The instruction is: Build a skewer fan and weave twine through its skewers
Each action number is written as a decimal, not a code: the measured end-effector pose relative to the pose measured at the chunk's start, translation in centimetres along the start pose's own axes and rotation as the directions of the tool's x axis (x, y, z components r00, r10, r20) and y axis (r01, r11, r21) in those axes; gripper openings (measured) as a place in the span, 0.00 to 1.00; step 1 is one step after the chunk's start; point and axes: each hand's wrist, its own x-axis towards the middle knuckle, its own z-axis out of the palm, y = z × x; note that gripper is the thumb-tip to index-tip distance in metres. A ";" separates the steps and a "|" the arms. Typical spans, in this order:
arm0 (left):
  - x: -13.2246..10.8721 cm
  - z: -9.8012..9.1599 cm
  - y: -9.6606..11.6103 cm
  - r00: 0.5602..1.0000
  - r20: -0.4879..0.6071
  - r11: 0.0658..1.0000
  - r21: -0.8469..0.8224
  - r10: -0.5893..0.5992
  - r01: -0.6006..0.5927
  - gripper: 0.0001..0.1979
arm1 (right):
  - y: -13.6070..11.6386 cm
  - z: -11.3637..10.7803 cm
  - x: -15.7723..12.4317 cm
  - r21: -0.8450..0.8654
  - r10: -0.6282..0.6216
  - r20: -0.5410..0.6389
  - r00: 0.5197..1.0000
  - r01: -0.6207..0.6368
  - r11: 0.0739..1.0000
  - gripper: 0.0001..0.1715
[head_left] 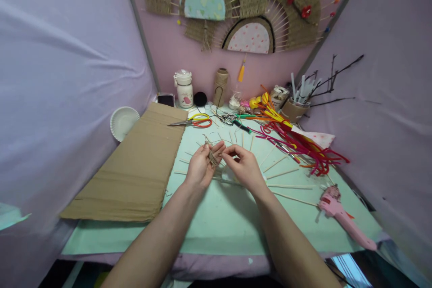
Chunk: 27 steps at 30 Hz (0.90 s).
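Note:
My left hand (200, 165) is turned palm up over the middle of the table, its thumb pressed on a small bundle of brown twine (212, 157) lying across the fingers. Close beside it, my right hand (243, 165) pinches with thumb and forefinger near the bundle; what sits in the pinch, perhaps a strand of twine, is too small to make out. Under both hands, thin pale sticks (282, 173) fan out in a half circle on the mint-green cloth. Their centre is mostly hidden by my hands.
Cardboard (135, 162) covers the left side, with scissors (192, 121) at its far edge. A pink glue gun (344, 216) lies at right. Behind are pipe cleaners (297, 139), a twine spool (221, 87), a white bottle (184, 89) and a pot of sticks (296, 109).

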 end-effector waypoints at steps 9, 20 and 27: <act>-0.2 -0.2 -0.8 0.986 0.155 0.976 0.216 -0.060 0.025 0.06 | 1.5 -0.7 0.7 0.156 0.184 -0.082 0.980 -0.170 0.973 0.10; -0.2 0.3 -1.2 0.988 0.146 0.995 0.072 0.058 -0.069 0.06 | 0.8 -0.3 0.5 0.336 0.313 0.089 0.946 -0.324 0.884 0.11; -0.4 0.2 -0.6 0.953 0.304 0.999 0.032 -0.011 0.001 0.06 | 0.8 -1.0 1.2 0.684 0.372 0.180 0.911 -0.388 0.617 0.11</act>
